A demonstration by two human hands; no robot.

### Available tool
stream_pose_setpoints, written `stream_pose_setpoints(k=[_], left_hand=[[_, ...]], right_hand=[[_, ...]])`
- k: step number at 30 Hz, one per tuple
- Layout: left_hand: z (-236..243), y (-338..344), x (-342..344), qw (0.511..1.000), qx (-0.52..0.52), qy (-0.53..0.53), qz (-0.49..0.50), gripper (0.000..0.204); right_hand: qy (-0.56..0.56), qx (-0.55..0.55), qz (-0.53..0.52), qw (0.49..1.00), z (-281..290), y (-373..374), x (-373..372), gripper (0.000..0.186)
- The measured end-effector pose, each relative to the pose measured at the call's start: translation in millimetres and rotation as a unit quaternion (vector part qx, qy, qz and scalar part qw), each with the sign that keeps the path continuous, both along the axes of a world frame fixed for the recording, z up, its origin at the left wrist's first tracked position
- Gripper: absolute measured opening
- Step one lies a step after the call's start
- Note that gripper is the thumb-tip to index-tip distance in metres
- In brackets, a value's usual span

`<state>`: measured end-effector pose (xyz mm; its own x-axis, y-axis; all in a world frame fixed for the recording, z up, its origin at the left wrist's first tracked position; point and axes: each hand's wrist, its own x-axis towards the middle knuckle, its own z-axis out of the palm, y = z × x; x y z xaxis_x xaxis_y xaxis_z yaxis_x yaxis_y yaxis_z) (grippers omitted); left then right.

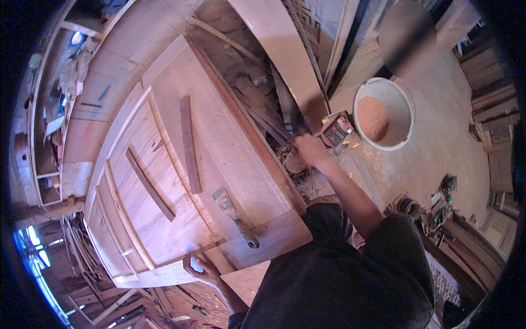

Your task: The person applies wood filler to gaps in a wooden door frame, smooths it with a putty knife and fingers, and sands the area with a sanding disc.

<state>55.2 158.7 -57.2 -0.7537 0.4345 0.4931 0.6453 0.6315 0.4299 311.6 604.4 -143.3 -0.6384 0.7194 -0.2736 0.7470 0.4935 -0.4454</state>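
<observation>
A large pale wooden panel door (241, 159) with raised mouldings lies in front of me. My left hand (204, 270) rests at its near edge, thumb and fingers apart, touching the frame beside a thin strip. Beyond the right edge, my right hand (311, 150) reaches down with fingers curled by a pile of wood scraps (255, 90). What those fingers hold, if anything, is hidden; a dark narrow strip (271, 129) runs up to them. On the door lie two dark wooden strips (189, 145) and a flat-bladed tool (235, 217) with a rounded handle.
To the right of my right hand stand a dark-labelled box (338, 131) and a white bucket (402, 118) holding reddish-brown powder. A long curved board (287, 49) leans behind the scraps. Shelving (52, 120) is at far left, with stacked timber (82, 252) below it.
</observation>
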Motion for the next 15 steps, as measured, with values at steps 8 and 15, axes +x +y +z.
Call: stream_pose_setpoints(k=[8,15], left_hand=[[-1.3,8.5,-1.4,0.999,0.038,-0.029,0.004,0.041],[4.9,0.8,6.0,0.997,0.068,-0.014,0.034,0.040]], right_hand=[[-0.192,-0.004,0.038,0.981,-133.9,-4.9,-50.0,0.028],[-0.200,-0.067,0.016,0.977,-111.0,-6.3,-51.2,0.040]])
